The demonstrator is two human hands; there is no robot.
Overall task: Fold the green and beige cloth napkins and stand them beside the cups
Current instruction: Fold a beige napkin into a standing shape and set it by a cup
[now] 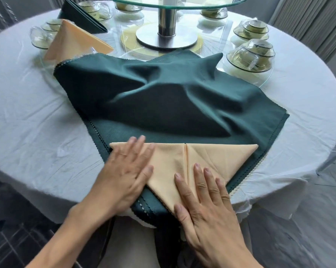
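A beige napkin [184, 161] folded into a downward-pointing triangle lies flat on a stack of dark green napkins [163, 97] at the table's near edge. My left hand [124, 171] presses flat on its left part with straight fingers. My right hand [207, 206] presses flat on its lower right side. The top green napkin is rumpled and loosely spread. At the far left a folded beige napkin [74, 39] and a folded green napkin [82, 16] stand beside wrapped cup sets [45, 33].
The round table has a white cloth [27, 105]. A glass turntable on a steel post [167, 18] stands at the middle. More wrapped cup sets [252, 55] sit at the right and back. The floor shows beyond the near edge.
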